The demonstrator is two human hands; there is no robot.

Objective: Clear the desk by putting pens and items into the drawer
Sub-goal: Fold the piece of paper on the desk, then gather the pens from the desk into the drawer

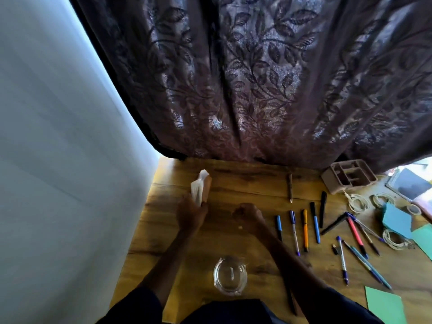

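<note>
On the wooden desk (245, 188) my left hand (190, 213) grips a white crumpled tissue (198, 187) at the far left. My right hand (249, 216) rests in a fist at the desk's middle, and nothing shows in it. To its right lie several pens in a row: a blue one (279, 226), a clear one with a blue cap (294, 232), an orange one (305, 230), another blue one (315, 223) and a black one (323, 209). A brown pen (290, 187) lies farther back. More pens (357, 237) are scattered at the right. No drawer is in view.
A clear glass dish (230, 275) stands near the front edge between my arms. A brown organiser tray (349, 176), coiled white cables (357, 202), teal paper sheets (397, 220), a green sheet (385, 305) and a notebook (409, 183) crowd the right. A dark curtain (257, 78) hangs behind; a white wall (58, 136) is left.
</note>
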